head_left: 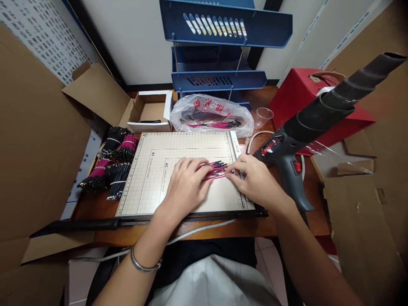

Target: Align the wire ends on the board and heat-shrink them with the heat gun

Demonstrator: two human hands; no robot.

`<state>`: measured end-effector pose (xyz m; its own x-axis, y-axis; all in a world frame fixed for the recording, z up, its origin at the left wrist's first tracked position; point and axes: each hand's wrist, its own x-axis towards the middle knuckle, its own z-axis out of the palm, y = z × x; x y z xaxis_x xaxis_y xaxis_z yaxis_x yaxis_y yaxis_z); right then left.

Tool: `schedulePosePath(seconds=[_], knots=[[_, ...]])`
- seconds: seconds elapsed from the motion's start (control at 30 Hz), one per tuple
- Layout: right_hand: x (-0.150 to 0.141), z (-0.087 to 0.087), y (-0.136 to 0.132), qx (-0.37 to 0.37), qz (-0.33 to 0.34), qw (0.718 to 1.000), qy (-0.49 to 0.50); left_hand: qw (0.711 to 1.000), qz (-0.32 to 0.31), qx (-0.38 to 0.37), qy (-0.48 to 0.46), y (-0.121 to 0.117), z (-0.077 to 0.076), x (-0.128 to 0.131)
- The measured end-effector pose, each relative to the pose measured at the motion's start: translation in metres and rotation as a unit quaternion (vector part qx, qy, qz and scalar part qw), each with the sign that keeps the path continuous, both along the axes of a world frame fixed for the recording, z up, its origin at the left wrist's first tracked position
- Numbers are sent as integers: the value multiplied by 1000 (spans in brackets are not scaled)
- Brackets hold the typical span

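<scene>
A small bunch of pink wires [217, 168] with black sleeved ends lies on the cream board of a paper trimmer [153, 187]. My left hand [186, 182] rests on the board with its curled fingers and thumb around the left ends of these wires. At the right ends of the bunch, my right hand [255, 178] is closed in a pinch on a wire, though the exact tip is partly hidden by the fingers. Just right of that hand stands a black heat gun [290, 153], its nozzle slanting up to the right.
Banded bundles of black wires [119, 180] and pink wires [98, 174] lie left of the trimmer. Behind it are a small white box [167, 111], a plastic bag [183, 106] holding more wires, a clear cup [264, 115], blue tray shelves [219, 78] and a red box [295, 91].
</scene>
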<state>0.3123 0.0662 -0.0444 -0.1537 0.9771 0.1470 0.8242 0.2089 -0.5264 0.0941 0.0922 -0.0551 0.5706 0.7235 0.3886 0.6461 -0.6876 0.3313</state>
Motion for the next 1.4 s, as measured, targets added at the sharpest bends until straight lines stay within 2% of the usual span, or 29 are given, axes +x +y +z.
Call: schedulePosePath(seconds=[0.3,0.5,0.7,1.07,1.2,1.4], knots=[[0,-1,4,-45,-7,999,7,999,32,10,1,-3,0,0],[1,2,5,-47,-4,999,2,1000,10,20,-10,-8,-4,8],[0,3,9,-52,-8,999,-10,999,6,36,-2,-6,-5,4],[1,25,26,-135,50,989,-46,999,13,32,14,-6,-5,1],[4,25,28,-151,69,985,-49,1000,13,23,18,-5,-4,4],[9,21,24,-147,65,987,-27,999,6,26,26,-1,1,15]])
